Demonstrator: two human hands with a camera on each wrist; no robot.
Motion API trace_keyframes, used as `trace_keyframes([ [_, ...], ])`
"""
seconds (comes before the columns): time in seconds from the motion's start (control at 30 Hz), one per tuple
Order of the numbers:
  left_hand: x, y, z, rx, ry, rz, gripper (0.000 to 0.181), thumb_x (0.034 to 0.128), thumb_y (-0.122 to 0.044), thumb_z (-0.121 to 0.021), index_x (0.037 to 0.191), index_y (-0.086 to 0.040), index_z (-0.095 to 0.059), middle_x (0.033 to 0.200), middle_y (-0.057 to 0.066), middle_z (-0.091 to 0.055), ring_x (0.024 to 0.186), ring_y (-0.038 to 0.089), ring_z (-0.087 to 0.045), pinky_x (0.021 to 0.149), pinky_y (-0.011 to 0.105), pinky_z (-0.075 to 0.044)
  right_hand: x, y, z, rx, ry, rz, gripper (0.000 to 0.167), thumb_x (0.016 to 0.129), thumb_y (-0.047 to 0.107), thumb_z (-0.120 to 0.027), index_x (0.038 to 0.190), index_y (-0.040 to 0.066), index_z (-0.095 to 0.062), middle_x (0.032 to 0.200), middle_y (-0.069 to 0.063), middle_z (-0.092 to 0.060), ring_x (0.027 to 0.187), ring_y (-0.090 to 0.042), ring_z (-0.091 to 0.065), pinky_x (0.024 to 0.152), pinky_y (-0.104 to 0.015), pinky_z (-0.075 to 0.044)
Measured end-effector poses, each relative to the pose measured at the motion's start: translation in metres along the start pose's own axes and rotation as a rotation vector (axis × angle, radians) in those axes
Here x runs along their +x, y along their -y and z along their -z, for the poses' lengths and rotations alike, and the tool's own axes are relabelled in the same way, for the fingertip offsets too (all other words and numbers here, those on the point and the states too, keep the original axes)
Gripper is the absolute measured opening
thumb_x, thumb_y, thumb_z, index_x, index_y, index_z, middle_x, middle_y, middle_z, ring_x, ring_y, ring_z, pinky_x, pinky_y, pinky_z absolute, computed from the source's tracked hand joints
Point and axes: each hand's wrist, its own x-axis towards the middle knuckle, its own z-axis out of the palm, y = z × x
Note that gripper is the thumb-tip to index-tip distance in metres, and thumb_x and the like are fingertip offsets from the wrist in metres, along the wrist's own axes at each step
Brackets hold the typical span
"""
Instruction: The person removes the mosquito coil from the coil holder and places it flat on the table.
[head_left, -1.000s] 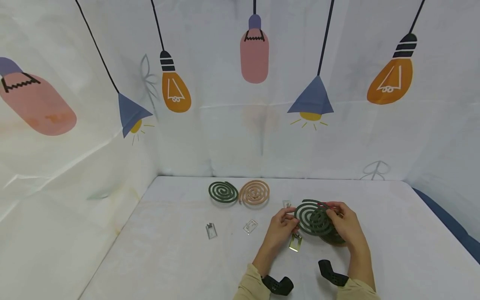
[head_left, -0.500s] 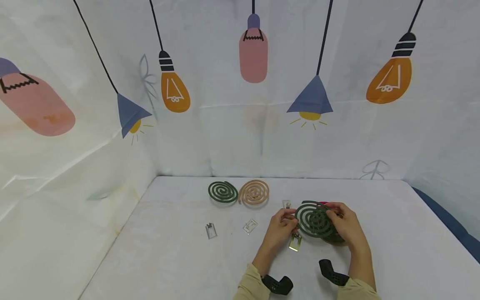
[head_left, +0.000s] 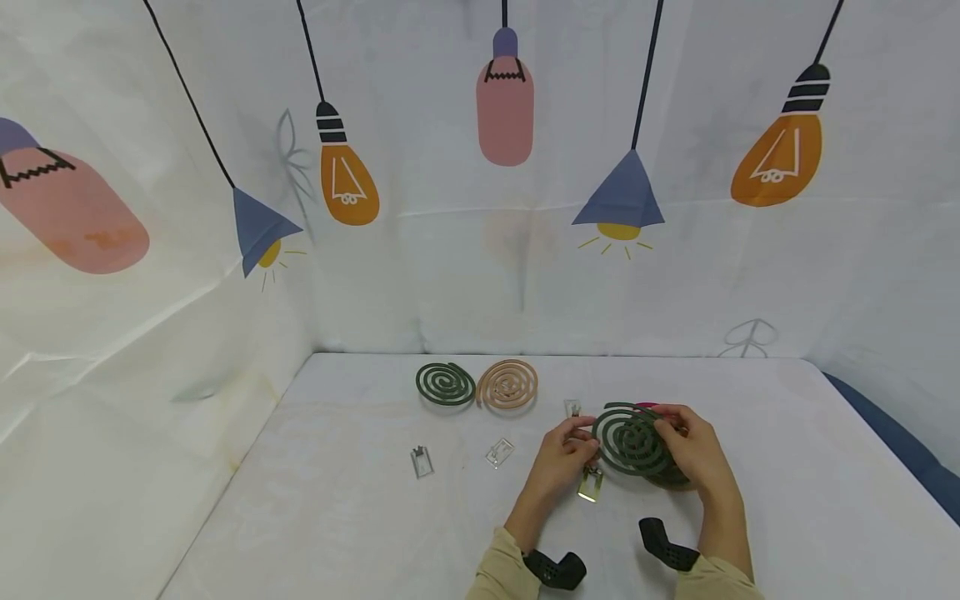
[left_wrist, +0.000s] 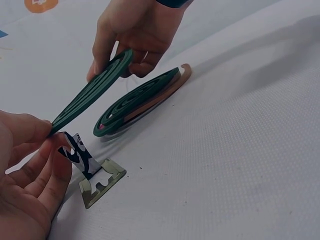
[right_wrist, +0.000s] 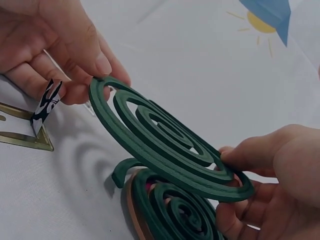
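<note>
A green mosquito coil (right_wrist: 165, 169) is held tilted above the table. My left hand (head_left: 562, 457) pinches its left edge between thumb and fingers. At the opposite edge, my right hand (head_left: 697, 450) pinches it with the thumb on top. Below lies a second green mosquito coil (left_wrist: 107, 131), stacked on a brown mosquito coil (left_wrist: 186, 75). A bit of pink-red (head_left: 647, 406) shows at the stack's far side, its kind unclear. Beside my left fingers lies a gold metal coil stand (head_left: 589, 486); its raised, dark-patterned tab (left_wrist: 80, 155) stands close to them.
A green coil (head_left: 446, 384) and a brown coil (head_left: 507, 384) lie side by side toward the back. Small metal stands lie nearer: a left one (head_left: 422, 461), a middle one (head_left: 499, 452) and one behind my left hand (head_left: 572, 407). A lamp-printed cloth (head_left: 465, 275) hangs behind the table.
The held green coil has dipped slightly toward the stack. Both hands keep their pinch on it and have barely moved.
</note>
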Motion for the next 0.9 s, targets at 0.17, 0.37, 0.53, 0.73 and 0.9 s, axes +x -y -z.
trace_keyframes([
  [0.17, -0.001, -0.001, 0.0002, 0.04, 0.009, -0.01, 0.034, 0.0904, -0.007, -0.059, 0.124, -0.005, -0.058, 0.097, 0.006, -0.063, 0.072, 0.0, -0.059, 0.067, 0.015, -0.049, -0.0013, -0.0003, 0.0008, -0.003, -0.008, 0.003, 0.036, 0.099, 0.021, -0.043, 0.129, 0.001, -0.048, 0.116, -0.02, -0.051, 0.105, -0.028, -0.048, 0.083, -0.033, -0.042],
  [0.37, -0.0009, -0.0001, -0.0014, 0.087, 0.001, -0.016, 0.034, 0.0894, -0.008, -0.06, 0.124, -0.007, -0.059, 0.098, 0.007, -0.064, 0.072, -0.002, -0.058, 0.066, 0.014, -0.048, -0.0012, -0.0008, 0.0021, 0.009, -0.007, 0.004, 0.037, 0.099, 0.021, -0.042, 0.13, 0.001, -0.047, 0.118, -0.021, -0.05, 0.106, -0.028, -0.047, 0.084, -0.035, -0.041],
  [0.53, 0.0003, 0.0021, -0.0041, 0.188, -0.022, -0.039, 0.034, 0.0874, -0.011, -0.063, 0.122, -0.01, -0.061, 0.098, 0.006, -0.066, 0.073, -0.005, -0.056, 0.064, 0.014, -0.046, -0.0012, -0.0025, 0.0025, 0.022, -0.006, 0.001, 0.038, 0.1, 0.021, -0.041, 0.132, 0.001, -0.046, 0.121, -0.022, -0.048, 0.11, -0.031, -0.046, 0.088, -0.04, -0.04],
  [0.73, -0.0011, 0.0011, -0.0063, 0.238, -0.027, -0.062, 0.035, 0.0869, -0.012, -0.063, 0.121, -0.009, -0.061, 0.097, 0.006, -0.067, 0.076, -0.006, -0.057, 0.065, 0.014, -0.046, -0.0014, -0.0036, 0.0029, 0.049, -0.005, -0.007, 0.039, 0.1, 0.02, -0.04, 0.133, 0.001, -0.045, 0.125, -0.024, -0.046, 0.114, -0.035, -0.045, 0.093, -0.046, -0.039],
  [0.9, -0.0026, 0.0002, -0.0078, 0.282, -0.028, -0.097, 0.035, 0.0861, -0.011, -0.064, 0.121, -0.007, -0.061, 0.096, 0.009, -0.068, 0.076, -0.004, -0.058, 0.068, 0.013, -0.046, -0.0022, -0.0036, 0.0042, 0.044, -0.014, 0.003, 0.039, 0.1, 0.02, -0.04, 0.133, 0.001, -0.045, 0.125, -0.023, -0.046, 0.112, -0.032, -0.045, 0.09, -0.041, -0.038],
])
